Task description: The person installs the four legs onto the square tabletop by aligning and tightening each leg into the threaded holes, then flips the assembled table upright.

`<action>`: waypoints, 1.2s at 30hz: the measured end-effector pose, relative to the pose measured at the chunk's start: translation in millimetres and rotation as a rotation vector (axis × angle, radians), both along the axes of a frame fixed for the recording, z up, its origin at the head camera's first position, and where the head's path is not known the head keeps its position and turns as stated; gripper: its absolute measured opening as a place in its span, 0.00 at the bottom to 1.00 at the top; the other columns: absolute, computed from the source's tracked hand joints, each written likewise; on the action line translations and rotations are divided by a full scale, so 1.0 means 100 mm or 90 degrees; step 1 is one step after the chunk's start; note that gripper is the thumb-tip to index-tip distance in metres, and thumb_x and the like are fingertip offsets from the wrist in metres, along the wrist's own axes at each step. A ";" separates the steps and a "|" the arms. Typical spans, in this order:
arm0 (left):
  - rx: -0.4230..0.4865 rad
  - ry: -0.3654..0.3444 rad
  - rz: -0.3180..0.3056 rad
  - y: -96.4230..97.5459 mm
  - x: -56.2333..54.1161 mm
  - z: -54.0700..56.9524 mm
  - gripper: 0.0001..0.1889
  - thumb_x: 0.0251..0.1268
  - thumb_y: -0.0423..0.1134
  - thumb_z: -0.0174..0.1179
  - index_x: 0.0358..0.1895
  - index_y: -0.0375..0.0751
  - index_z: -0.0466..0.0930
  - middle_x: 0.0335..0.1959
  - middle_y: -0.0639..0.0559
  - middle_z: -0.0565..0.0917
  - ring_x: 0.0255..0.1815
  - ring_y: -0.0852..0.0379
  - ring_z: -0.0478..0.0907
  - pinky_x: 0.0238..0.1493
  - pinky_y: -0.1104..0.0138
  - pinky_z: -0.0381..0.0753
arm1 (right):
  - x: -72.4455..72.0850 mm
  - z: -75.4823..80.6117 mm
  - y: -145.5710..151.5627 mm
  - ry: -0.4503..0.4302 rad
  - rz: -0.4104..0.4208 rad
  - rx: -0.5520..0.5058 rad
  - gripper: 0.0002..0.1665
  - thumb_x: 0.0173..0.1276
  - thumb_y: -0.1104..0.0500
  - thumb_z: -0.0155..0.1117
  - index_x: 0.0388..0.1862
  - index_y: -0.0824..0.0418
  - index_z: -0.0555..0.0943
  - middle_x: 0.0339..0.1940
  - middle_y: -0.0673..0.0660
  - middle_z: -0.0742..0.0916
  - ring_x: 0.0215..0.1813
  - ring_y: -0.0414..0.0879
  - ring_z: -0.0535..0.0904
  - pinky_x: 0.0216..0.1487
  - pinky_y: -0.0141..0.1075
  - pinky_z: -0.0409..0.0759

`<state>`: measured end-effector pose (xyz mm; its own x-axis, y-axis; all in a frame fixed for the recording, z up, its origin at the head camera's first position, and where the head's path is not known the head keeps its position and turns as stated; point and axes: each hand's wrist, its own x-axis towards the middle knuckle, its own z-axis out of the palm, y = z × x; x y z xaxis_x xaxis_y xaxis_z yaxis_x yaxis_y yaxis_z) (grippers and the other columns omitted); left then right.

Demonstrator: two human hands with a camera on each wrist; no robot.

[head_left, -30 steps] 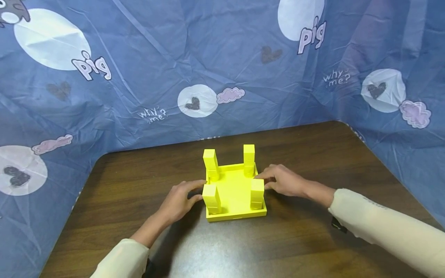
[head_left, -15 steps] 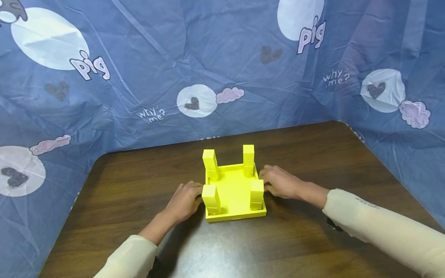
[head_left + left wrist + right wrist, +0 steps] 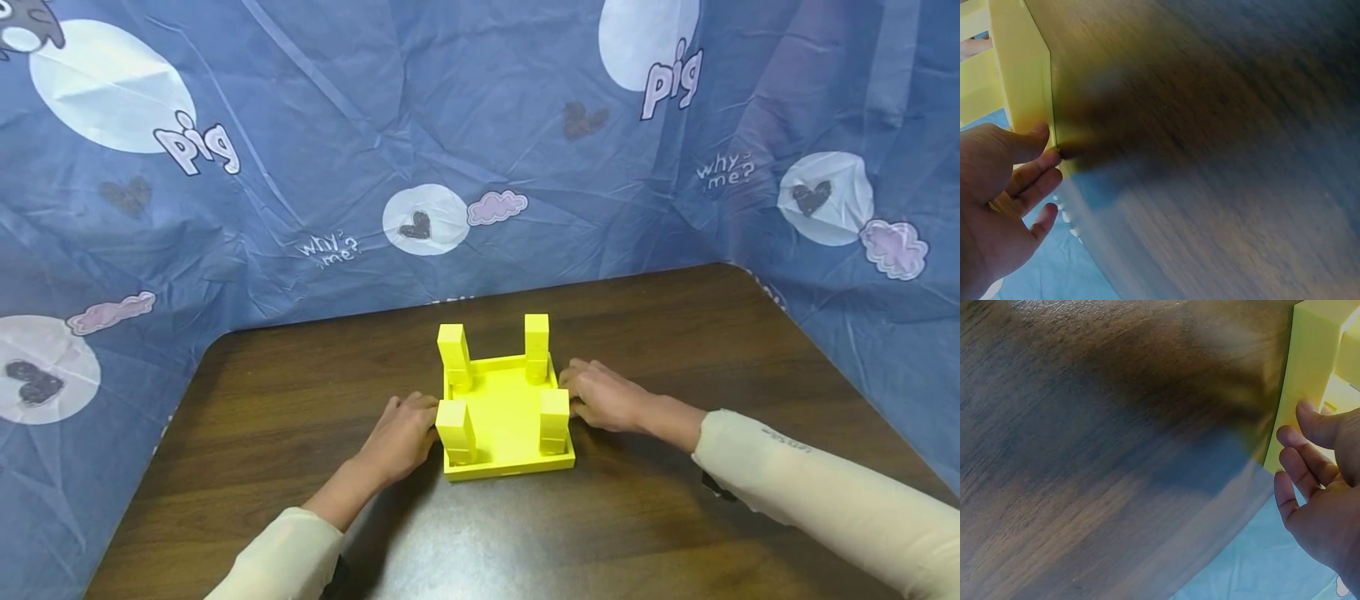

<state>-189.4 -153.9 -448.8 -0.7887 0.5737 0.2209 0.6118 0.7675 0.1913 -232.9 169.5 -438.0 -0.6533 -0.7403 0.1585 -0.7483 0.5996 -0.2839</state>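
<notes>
A bright yellow square base with a low raised rim lies on the table. An upright block-like post stands at each of its corners; it resembles a small upturned toy table. At its left side is my left hand, thumb and fingertips against the outer wall in the left wrist view. My right hand is at the opposite side, with bent, relaxed fingers by the outer wall in the right wrist view. In the head view the near left post partly covers the left fingertips.
The dark wood table extends around the yellow piece on all sides. A blue printed cloth hangs behind and beside the table. Light sleeves cover both forearms.
Both hands have shifted slightly, their fingers dropping from the rim to the outer sides of the yellow base. The base and its posts stay in place.
</notes>
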 end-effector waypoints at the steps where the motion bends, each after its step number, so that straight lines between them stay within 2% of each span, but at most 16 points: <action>1: -0.001 0.001 -0.001 0.00 0.00 0.00 0.09 0.52 0.26 0.67 0.34 0.44 0.82 0.38 0.51 0.82 0.40 0.50 0.75 0.36 0.59 0.64 | 0.00 0.00 0.00 0.000 0.000 0.000 0.11 0.54 0.72 0.66 0.29 0.57 0.85 0.30 0.48 0.81 0.35 0.42 0.69 0.36 0.38 0.68; 5: -0.006 0.005 -0.006 0.00 -0.01 -0.01 0.11 0.51 0.25 0.67 0.31 0.46 0.80 0.36 0.53 0.82 0.40 0.52 0.74 0.38 0.58 0.64 | -0.01 -0.02 0.01 0.001 0.005 0.000 0.11 0.53 0.72 0.67 0.30 0.58 0.85 0.31 0.50 0.82 0.36 0.43 0.71 0.37 0.39 0.70; 9: -0.016 0.036 -0.020 0.02 -0.03 -0.02 0.14 0.53 0.22 0.62 0.25 0.49 0.75 0.29 0.55 0.79 0.37 0.53 0.72 0.41 0.56 0.65 | -0.03 -0.05 0.03 0.010 0.029 -0.020 0.12 0.52 0.74 0.69 0.32 0.59 0.87 0.35 0.53 0.85 0.39 0.45 0.77 0.40 0.41 0.76; 13: -0.018 0.067 -0.036 0.02 -0.06 -0.02 0.18 0.55 0.20 0.59 0.20 0.49 0.70 0.24 0.57 0.73 0.32 0.54 0.69 0.41 0.56 0.64 | -0.06 -0.07 0.03 0.032 0.063 -0.039 0.14 0.50 0.77 0.69 0.28 0.59 0.86 0.31 0.51 0.84 0.36 0.43 0.76 0.39 0.40 0.77; 18: -0.014 0.066 -0.038 0.03 -0.07 -0.01 0.19 0.55 0.20 0.59 0.18 0.49 0.69 0.21 0.58 0.72 0.29 0.56 0.66 0.37 0.62 0.60 | -0.07 -0.08 0.02 0.079 0.091 -0.027 0.12 0.47 0.74 0.72 0.25 0.58 0.86 0.27 0.48 0.82 0.32 0.41 0.73 0.37 0.37 0.76; 23: -0.026 0.065 -0.042 0.04 -0.07 0.03 0.22 0.49 0.17 0.53 0.13 0.49 0.62 0.16 0.58 0.63 0.25 0.59 0.60 0.33 0.66 0.56 | -0.06 -0.07 0.03 0.113 0.116 0.003 0.09 0.49 0.72 0.74 0.26 0.59 0.87 0.29 0.50 0.84 0.34 0.43 0.75 0.39 0.39 0.77; 24: -0.028 0.065 -0.046 0.04 -0.07 0.05 0.21 0.47 0.18 0.55 0.12 0.49 0.62 0.15 0.59 0.63 0.24 0.59 0.60 0.33 0.67 0.56 | -0.06 -0.05 0.04 0.110 0.120 0.006 0.08 0.50 0.70 0.74 0.27 0.59 0.87 0.29 0.50 0.84 0.34 0.43 0.75 0.40 0.39 0.76; 27: -0.025 0.061 -0.062 0.03 -0.06 0.09 0.18 0.46 0.22 0.63 0.13 0.48 0.70 0.15 0.60 0.66 0.24 0.60 0.61 0.33 0.67 0.57 | -0.05 0.00 0.06 0.074 0.123 -0.002 0.08 0.52 0.64 0.77 0.31 0.56 0.88 0.28 0.47 0.83 0.34 0.41 0.74 0.40 0.38 0.75; 30: -0.010 0.048 -0.091 0.01 -0.07 0.15 0.12 0.45 0.30 0.70 0.17 0.52 0.79 0.17 0.63 0.73 0.26 0.62 0.64 0.33 0.68 0.58 | -0.05 0.07 0.09 0.024 0.126 -0.012 0.10 0.51 0.59 0.77 0.34 0.53 0.88 0.30 0.44 0.85 0.36 0.40 0.73 0.42 0.38 0.75; 34: 0.040 0.000 -0.133 -0.04 -0.08 0.21 0.13 0.48 0.29 0.69 0.20 0.55 0.83 0.18 0.62 0.76 0.26 0.64 0.66 0.34 0.67 0.62 | -0.04 0.15 0.12 -0.052 0.102 -0.036 0.14 0.51 0.63 0.77 0.39 0.54 0.88 0.37 0.41 0.88 0.45 0.41 0.78 0.49 0.42 0.77; 36: 0.079 -0.036 -0.147 -0.06 -0.09 0.24 0.14 0.49 0.27 0.69 0.20 0.55 0.84 0.19 0.61 0.78 0.27 0.65 0.67 0.38 0.62 0.68 | -0.03 0.19 0.12 -0.094 0.084 -0.053 0.15 0.52 0.66 0.76 0.39 0.54 0.89 0.38 0.42 0.88 0.47 0.41 0.78 0.50 0.41 0.78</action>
